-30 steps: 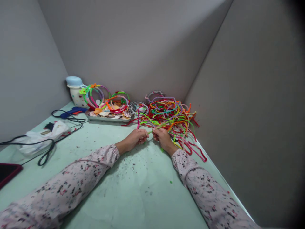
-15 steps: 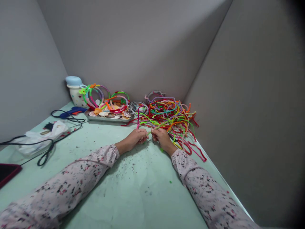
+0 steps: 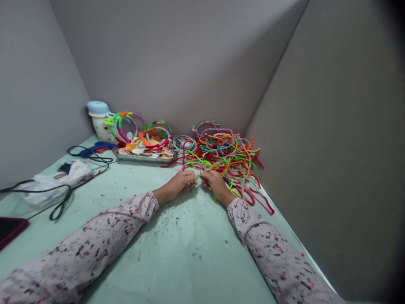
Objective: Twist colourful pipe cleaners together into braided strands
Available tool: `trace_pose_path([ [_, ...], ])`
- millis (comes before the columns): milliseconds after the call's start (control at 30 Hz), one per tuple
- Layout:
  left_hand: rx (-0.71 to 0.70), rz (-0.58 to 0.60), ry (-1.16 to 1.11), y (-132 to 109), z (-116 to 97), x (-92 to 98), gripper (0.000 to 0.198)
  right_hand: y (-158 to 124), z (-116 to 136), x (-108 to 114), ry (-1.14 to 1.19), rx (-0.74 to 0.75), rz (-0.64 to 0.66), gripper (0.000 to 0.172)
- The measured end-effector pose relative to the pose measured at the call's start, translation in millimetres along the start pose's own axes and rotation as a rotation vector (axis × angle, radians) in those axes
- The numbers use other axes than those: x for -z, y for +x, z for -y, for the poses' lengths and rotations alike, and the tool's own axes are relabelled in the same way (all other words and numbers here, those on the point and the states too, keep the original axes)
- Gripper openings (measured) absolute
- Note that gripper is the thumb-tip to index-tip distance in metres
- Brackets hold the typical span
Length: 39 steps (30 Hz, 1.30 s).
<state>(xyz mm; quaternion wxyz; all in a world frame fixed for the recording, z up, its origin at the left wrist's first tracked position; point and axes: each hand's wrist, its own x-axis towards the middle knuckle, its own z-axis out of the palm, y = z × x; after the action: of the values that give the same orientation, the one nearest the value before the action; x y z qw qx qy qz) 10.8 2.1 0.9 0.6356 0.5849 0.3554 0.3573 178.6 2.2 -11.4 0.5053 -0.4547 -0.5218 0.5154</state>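
Both of my hands are closed and close together over the table, at the near edge of a tangled heap of colourful pipe cleaners (image 3: 228, 145). Between them runs a short stretch of a green pipe cleaner (image 3: 198, 176). My left hand (image 3: 182, 181) grips it from the left, fingers curled. From the right, my right hand (image 3: 213, 180) pinches it between thumb and fingers. The ends of the green piece are hidden by my fingers or merge with the heap behind. A thin grey line shows just below the fingertips, too small to name.
Behind on the left, a metal tray (image 3: 142, 158) holds shells and pipe-cleaner rings (image 3: 128, 126). Beside it stand a blue-lidded jar (image 3: 99, 120) and coiled grey wire (image 3: 183, 142). Black cables (image 3: 63, 190), a white plastic bag (image 3: 53, 185) and a dark-red-edged device (image 3: 12, 230) lie left. Walls enclose the table.
Hardly anything differs. Both hands stay in the same place on the green pipe cleaner, which has shifted very slightly between the fingers.
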Motion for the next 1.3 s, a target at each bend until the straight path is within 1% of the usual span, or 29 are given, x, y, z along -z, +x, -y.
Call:
trace_pose_path([
  [100,-0.002,0.007,0.006,-0.9,0.0,0.5,0.013,0.4,-0.6,0.5,0.012,0.006,-0.001,0.032],
  [267,0.009,0.066,-0.053,-1.3,-0.2,2.1,0.016,-0.2,-0.9,2.2,0.004,0.033,0.020,0.033],
  [400,0.065,0.036,-0.100,-0.6,-1.6,1.2,0.022,-2.2,-0.8,2.6,-0.051,0.083,0.062,0.032],
  [500,0.046,0.022,-0.069,-0.8,-1.9,0.5,0.018,-2.9,-1.7,2.3,-0.061,0.095,0.082,0.032],
  [700,0.026,0.021,-0.007,0.6,1.5,0.6,0.011,-2.5,-1.8,1.0,-0.027,0.040,0.038,0.032],
  [867,0.035,0.020,0.023,1.4,2.1,-0.1,0.011,-3.0,-1.4,1.9,-0.045,0.052,0.042,0.035],
  [1000,0.053,-0.003,-0.012,0.4,0.0,-0.1,0.012,-0.6,-5.6,5.1,-0.034,0.051,0.086,0.037],
  [1167,0.062,0.004,-0.049,-1.2,-2.1,0.0,0.014,4.5,-13.5,9.9,0.097,0.072,0.056,0.032],
  [1300,0.059,0.027,-0.080,-1.7,-3.8,-0.7,0.020,1.9,-11.2,9.6,0.011,0.112,0.089,0.030],
])
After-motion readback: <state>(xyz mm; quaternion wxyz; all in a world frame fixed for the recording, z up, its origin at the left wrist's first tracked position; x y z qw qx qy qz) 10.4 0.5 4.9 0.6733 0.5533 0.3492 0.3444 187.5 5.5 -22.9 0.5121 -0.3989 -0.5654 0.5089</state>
